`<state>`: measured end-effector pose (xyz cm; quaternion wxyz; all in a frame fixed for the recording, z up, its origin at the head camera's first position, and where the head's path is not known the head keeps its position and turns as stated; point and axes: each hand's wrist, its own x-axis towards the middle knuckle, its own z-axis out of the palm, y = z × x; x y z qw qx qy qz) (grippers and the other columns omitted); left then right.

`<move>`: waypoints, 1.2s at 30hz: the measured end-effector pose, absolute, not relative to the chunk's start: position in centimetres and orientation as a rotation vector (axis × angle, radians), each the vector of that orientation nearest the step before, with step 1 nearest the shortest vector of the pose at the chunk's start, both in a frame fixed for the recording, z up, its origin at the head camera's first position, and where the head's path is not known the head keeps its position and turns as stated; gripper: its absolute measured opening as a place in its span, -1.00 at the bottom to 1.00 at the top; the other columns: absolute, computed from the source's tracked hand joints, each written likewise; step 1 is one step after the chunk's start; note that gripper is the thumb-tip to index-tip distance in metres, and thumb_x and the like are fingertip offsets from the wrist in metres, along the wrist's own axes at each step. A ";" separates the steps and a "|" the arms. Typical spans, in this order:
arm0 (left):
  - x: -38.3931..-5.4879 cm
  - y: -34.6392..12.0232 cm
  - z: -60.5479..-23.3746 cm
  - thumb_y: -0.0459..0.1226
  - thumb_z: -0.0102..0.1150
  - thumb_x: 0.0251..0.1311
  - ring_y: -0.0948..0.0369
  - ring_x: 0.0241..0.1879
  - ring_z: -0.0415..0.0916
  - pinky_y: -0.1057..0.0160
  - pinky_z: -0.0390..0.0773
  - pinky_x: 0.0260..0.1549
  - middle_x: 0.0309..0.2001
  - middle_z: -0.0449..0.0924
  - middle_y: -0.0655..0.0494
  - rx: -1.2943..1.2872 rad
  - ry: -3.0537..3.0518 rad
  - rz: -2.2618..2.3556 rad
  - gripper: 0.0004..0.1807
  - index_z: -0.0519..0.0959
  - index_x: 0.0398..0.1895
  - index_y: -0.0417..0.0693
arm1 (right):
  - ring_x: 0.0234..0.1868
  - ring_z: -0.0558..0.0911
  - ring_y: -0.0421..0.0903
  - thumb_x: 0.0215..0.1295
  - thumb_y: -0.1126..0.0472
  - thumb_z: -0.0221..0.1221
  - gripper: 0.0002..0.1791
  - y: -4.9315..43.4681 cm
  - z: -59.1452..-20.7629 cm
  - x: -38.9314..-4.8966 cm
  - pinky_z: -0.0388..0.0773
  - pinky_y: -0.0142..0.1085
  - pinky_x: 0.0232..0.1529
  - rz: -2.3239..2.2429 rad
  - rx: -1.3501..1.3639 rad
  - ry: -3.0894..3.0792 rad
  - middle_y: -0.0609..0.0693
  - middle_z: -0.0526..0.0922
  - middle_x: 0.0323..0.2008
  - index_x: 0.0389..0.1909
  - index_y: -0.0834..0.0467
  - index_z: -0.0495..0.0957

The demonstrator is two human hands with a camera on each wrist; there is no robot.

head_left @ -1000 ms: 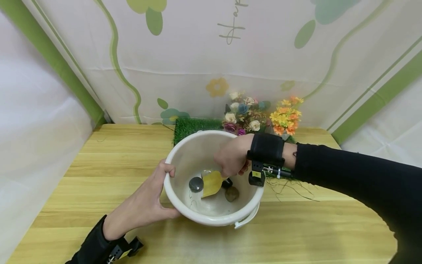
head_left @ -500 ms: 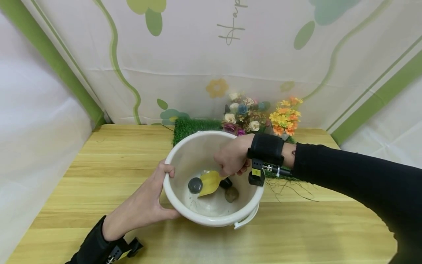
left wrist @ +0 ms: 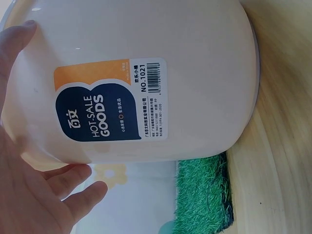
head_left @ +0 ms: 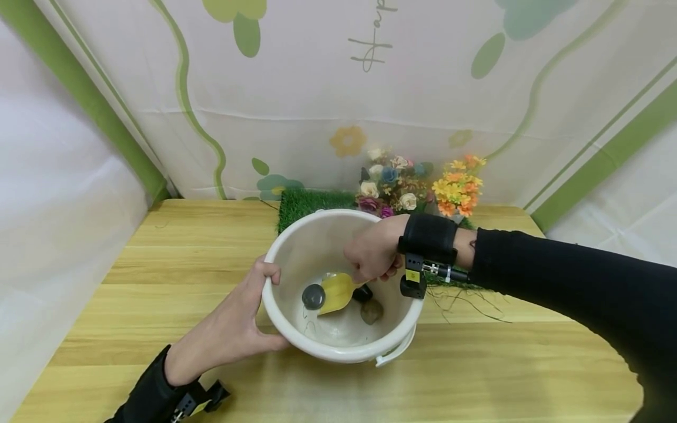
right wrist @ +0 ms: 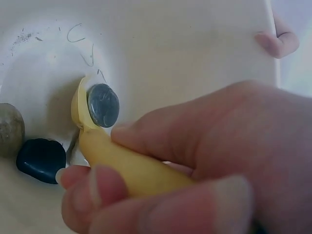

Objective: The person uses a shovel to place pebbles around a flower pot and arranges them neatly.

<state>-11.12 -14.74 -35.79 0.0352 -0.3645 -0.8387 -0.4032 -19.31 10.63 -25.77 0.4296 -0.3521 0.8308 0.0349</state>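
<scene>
My left hand (head_left: 238,323) grips the left side of a white plastic bucket (head_left: 338,354), fingers hooked over the rim and thumb on the outer wall. Reaching down into the bucket, my right hand (head_left: 372,249) holds a small yellow toy shovel (head_left: 337,292) by its handle (right wrist: 131,163). The shovel's blade lies beside a round dark grey stone (right wrist: 103,105), overlapping its edge in the right wrist view. A shiny black stone (right wrist: 42,161) and a brownish stone (head_left: 372,312) lie on the bucket floor to the right. Something pale is partly hidden behind the blade.
Behind the bucket lies a green artificial grass mat (head_left: 312,205). Mixed artificial flowers (head_left: 391,179) and orange-yellow ones (head_left: 460,185) stand there. The bucket's handle (head_left: 396,349) hangs down its front right. Thin dark strands (head_left: 465,299) lie on the wooden table (head_left: 502,364).
The shovel's blade has shifted slightly left against the grey stone, which has moved a little left with it. The left hand and bucket stay in place.
</scene>
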 end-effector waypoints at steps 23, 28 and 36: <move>-11.4 -14.6 -35.8 0.05 0.43 -0.26 0.13 0.16 0.20 0.11 0.42 -0.12 0.22 0.13 0.06 -1.141 -2.558 -1.224 -0.20 0.06 -0.10 0.06 | -0.79 0.30 -0.18 0.38 0.03 -0.03 -0.54 10.1 -27.0 -20.2 0.27 -0.36 -0.65 -0.056 -1.024 1.977 -0.11 0.39 -0.82 -0.73 0.07 0.44; -11.3 -14.7 -35.9 0.02 0.45 -0.29 0.12 0.17 0.20 0.10 0.43 -0.13 0.25 0.11 0.05 -1.133 -2.559 -1.224 -0.19 0.06 -0.10 0.06 | -0.79 0.31 -0.17 0.39 0.05 -0.04 -0.55 10.1 -27.3 -20.3 0.29 -0.36 -0.64 -0.092 -1.034 1.953 -0.10 0.39 -0.82 -0.72 0.08 0.45; -11.3 -14.8 -36.0 -0.05 0.47 -0.35 0.12 0.17 0.19 0.11 0.42 -0.15 0.25 0.10 0.04 -1.120 -2.569 -1.224 -0.17 0.06 -0.10 0.06 | -0.77 0.34 -0.17 0.39 0.05 -0.04 -0.56 10.1 -27.5 -20.3 0.32 -0.36 -0.62 -0.105 -1.065 1.947 -0.11 0.43 -0.79 -0.72 0.06 0.43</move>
